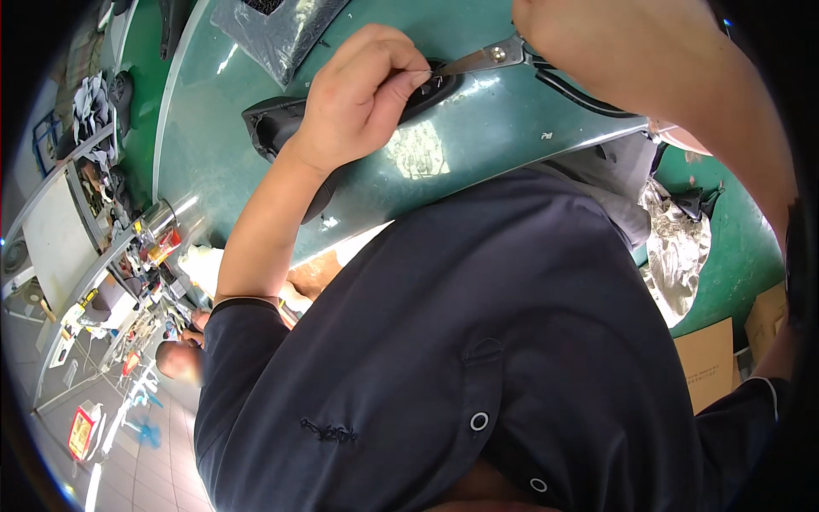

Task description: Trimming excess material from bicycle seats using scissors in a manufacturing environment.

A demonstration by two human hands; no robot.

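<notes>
My left hand (363, 98) is closed in a pinch, thumb against forefinger, above a black leathery piece (277, 119) shaped like a shoe upper. What the fingertips pinch is too small to make out; small pale bits show beside them. The piece lies on a green table, its middle covered by my left hand and wrist. At the top edge, my right hand (567, 34) is wrapped round scissors (503, 55) with steel blades and black handles. Their blades point left and look nearly closed, with the tips at my left fingertips. Some right fingers are out of sight.
On the green table (213, 128), a clear plastic bag (269, 38) with dark contents lies beyond my left hand. The table's curved near edge runs close to my body. Crumpled silvery material (674, 247) and a cardboard box (706, 363) are at the right. A person (177, 360) is far left.
</notes>
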